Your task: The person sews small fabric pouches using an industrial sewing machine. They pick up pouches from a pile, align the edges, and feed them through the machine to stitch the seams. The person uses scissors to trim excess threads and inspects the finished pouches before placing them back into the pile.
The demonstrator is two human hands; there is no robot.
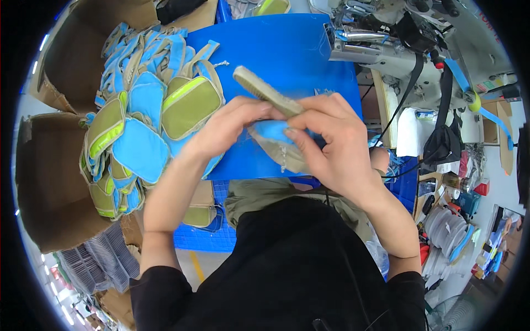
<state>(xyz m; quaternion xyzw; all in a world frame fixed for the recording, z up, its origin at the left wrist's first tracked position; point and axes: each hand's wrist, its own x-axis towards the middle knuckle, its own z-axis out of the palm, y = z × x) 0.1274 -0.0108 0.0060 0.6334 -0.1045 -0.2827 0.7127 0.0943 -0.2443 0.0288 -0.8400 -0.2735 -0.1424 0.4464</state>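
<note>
Above the blue table (265, 55), both hands grip one sewn fabric piece (281, 154) in khaki with a light blue side. Its padded khaki strap (265, 89) sticks up toward the far left. My left hand (234, 118) is closed at the base of the strap, its fingertips partly hidden and slightly blurred. Thumb and fingers of my right hand (334, 140) pinch the piece from the right. A loose pale thread dangles on the khaki side. Left of my left hand lies a heap of similar pieces (141, 149), blue and khaki with bright yellow-green strips.
Open cardboard boxes (55, 182) stand along the left, beside the heap. An industrial sewing machine (386, 44) occupies the far right, with black straps (444, 105) hanging from it. White spools (447, 231) and small tools crowd the right side. A blue crate (204, 240) sits below the table edge.
</note>
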